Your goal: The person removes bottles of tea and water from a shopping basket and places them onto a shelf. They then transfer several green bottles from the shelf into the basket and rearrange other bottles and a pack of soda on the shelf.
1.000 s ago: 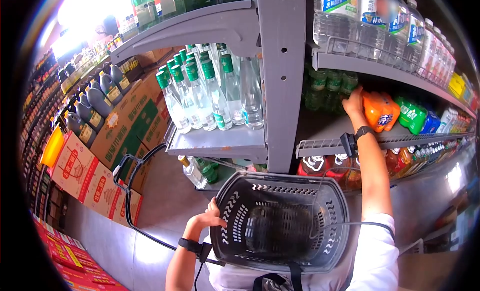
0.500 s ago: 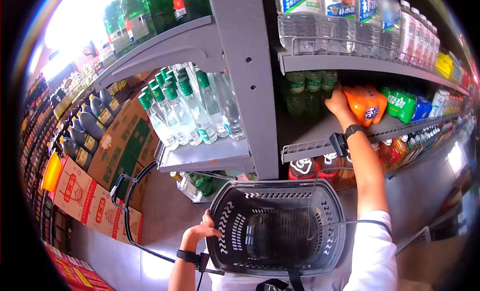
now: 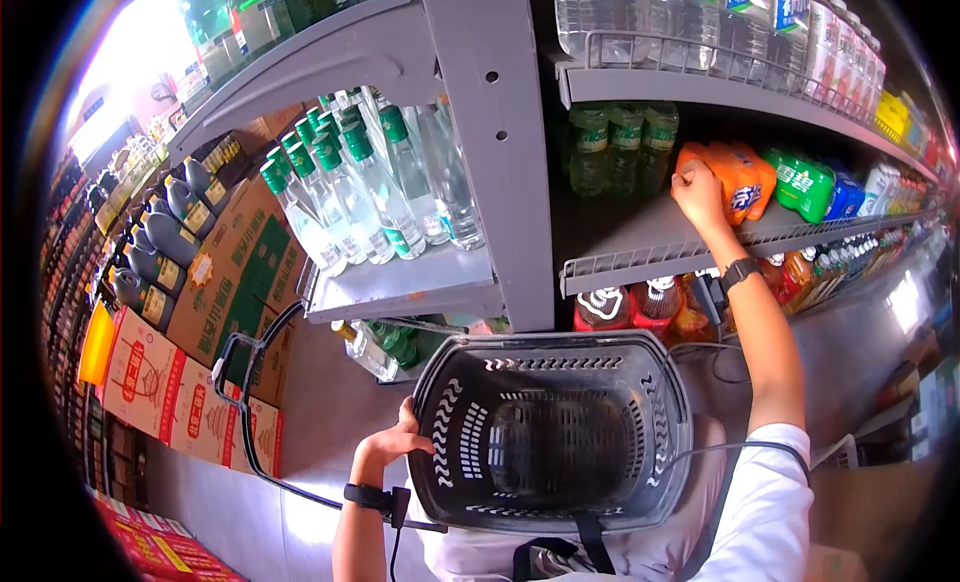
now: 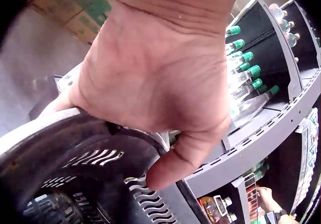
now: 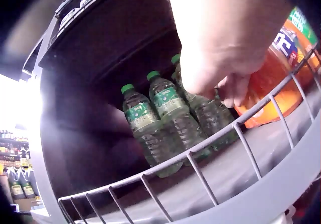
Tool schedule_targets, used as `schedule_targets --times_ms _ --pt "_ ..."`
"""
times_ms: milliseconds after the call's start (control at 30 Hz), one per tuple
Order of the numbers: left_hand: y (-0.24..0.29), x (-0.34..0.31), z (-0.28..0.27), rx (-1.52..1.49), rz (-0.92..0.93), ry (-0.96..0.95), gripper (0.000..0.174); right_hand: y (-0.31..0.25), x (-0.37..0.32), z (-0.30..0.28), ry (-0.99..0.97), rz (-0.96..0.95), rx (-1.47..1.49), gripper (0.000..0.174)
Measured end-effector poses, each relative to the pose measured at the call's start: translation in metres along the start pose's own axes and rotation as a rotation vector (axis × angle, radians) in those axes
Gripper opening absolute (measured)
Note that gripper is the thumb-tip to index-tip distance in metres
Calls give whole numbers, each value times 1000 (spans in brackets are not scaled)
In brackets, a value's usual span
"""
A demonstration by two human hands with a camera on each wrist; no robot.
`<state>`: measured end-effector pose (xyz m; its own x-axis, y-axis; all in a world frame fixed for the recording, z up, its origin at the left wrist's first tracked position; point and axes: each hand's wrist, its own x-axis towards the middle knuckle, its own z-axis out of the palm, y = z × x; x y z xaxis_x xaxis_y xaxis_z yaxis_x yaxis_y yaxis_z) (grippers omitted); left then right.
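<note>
1. While the left hand [image 3: 395, 442] grips the basket [image 3: 550, 340] by its rim, thumb hooked over the edge, the taking of a bottle [image 3: 745, 187] seems to be in hand.
2. The right hand [image 3: 697, 192], with the arm stretched up, curls its fingers on this orange bottle, which stands on the shelf [image 3: 620, 232].
3. The next move, I judge, calls for lifting it over the wire rail [image 3: 640, 260].

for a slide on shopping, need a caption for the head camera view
Right hand grips an orange bottle on the shelf while the left hand holds a black basket.
</note>
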<state>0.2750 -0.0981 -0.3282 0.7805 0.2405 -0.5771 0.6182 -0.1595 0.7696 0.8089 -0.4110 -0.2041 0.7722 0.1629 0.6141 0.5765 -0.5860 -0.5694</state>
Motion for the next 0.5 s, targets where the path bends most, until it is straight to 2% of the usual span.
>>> schedule_targets --times_ms 67,167,267,300,400,433,500 --pt "-4 0 1 -2 8 0 124 3 4 -1 19 33 -47 21" --pt "-11 0 -3 -5 2 -1 124 25 18 6 39 -19 -60 29" --pt "-10 3 -3 29 -5 -10 126 7 19 0 -96 80 -34 38" --pt "-14 7 -4 52 -10 -7 127 -9 15 -6 -145 112 -29 53" --pt "-29 19 -4 142 -20 25 130 24 32 31 -111 42 48 62" --pt "-30 19 -5 147 -22 37 131 -9 26 11 -264 132 102 83" --pt "-31 17 -4 124 -27 50 133 -6 30 23 -340 91 224 84"
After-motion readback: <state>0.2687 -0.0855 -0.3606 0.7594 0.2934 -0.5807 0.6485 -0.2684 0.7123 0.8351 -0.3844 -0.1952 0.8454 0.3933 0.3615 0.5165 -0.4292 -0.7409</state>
